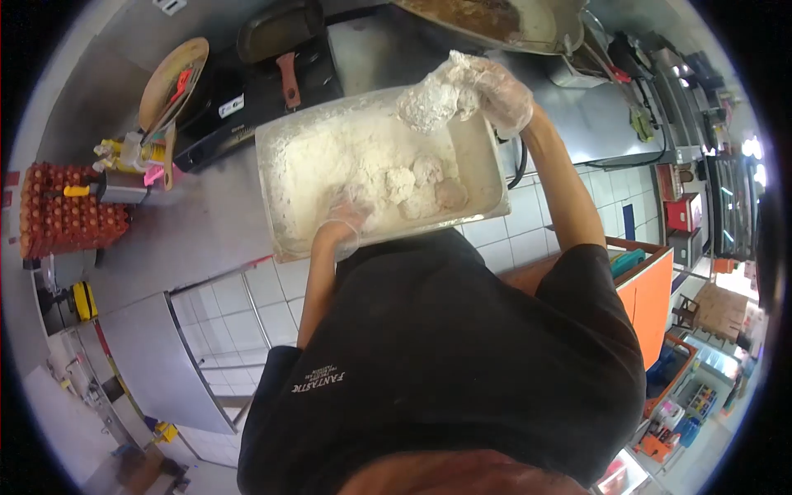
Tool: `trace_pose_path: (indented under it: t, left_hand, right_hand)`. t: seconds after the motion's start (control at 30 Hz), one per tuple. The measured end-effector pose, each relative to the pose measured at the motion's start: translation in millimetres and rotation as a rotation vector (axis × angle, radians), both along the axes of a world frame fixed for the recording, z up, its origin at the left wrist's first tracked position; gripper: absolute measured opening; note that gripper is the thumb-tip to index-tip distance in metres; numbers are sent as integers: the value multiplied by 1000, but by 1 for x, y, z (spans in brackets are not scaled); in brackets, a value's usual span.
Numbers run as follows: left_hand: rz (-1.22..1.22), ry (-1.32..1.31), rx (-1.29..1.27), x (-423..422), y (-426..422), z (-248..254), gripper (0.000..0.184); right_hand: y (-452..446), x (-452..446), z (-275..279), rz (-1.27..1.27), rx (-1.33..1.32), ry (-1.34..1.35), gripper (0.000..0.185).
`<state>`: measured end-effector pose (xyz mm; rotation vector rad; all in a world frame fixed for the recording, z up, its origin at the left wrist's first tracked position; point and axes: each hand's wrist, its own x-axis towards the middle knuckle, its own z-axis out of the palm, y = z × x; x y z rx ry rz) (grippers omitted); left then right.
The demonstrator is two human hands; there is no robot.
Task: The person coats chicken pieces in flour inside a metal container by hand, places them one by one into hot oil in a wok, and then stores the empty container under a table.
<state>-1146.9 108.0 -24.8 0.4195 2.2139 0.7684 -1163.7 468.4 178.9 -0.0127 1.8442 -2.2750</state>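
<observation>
A large metal tray (267,194) lies in front of me, spread with white flour (318,153). My right hand (502,92), in a clear glove, is raised over the tray's far right corner. Its fingers are closed on a lumpy, flour-coated piece of meat (429,101). My left hand (348,211), also in a clear glove, rests palm down in the flour near the tray's front edge. Its fingers look stretched out and dusted white, with the tips partly buried. Several coated pieces (425,186) sit in the tray to the right of it.
Behind the tray is a black stove (239,107) with a square pan (280,33). A wide pan (495,21) of brown food stands at the back. Stacked egg trays (74,210) are at the left, near a metal box (124,186) with bottles. An orange cabinet (648,297) stands right.
</observation>
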Motion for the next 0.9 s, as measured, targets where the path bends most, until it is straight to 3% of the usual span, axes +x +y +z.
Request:
trace_pose_path:
  t: [0.03, 0.13, 0.27, 0.3, 0.33, 0.37, 0.47, 0.53, 0.63, 0.7, 0.73, 0.77, 0.8, 0.83, 0.9]
  left_hand:
    - [-38, -24, -38, 1, 5, 18, 83]
    - [-51, 98, -118, 3, 0, -8, 81]
    - [-160, 35, -92, 3, 8, 16, 82]
    - [-135, 22, -71, 7, 9, 18, 84]
    - [-73, 128, -81, 12, 3, -13, 89]
    - [-9, 231, -93, 12, 0, -29, 94]
    - [-20, 90, -112, 7, 8, -9, 106]
    - [-90, 236, -140, 4, 12, -7, 112]
    - [22, 93, -186, 7, 23, 7, 118]
    - [131, -34, -84, 9, 20, 2, 111]
    - [134, -28, -93, 10, 18, 1, 111]
    - [130, 15, -105, 11, 18, -1, 113]
    - [126, 59, -114, 11, 18, -2, 114]
    - [128, 63, -117, 10, 19, -2, 114]
    - [76, 127, -188, 11, 20, -6, 119]
  right_hand:
    - [1, -3, 23, -10, -45, 38, 29]
    - [16, -14, 78, -87, -41, 6, 35]
    - [109, -77, 85, -58, 501, 770, 40]
    - [126, -89, 103, -157, 1146, 1024, 43]
    - [140, -101, 114, -266, 1805, 1220, 46]
    - [151, -115, 120, -283, 1809, 1227, 46]
    - [166, -157, 127, -26, 2164, 443, 57]
    - [157, -167, 129, -12, 2146, 395, 53]
    - [196, -199, 82, 180, 2114, 179, 42]
    - [226, -217, 47, 232, 2097, 105, 35]
    - [239, -223, 31, 208, 2106, 165, 32]
    - [247, -223, 25, 149, 2088, 394, 25]
    - [254, -224, 19, 87, 2069, 623, 31]
    - [260, -239, 13, 93, 1986, 258, 26]
    - [272, -254, 12, 100, 1869, -94, 42]
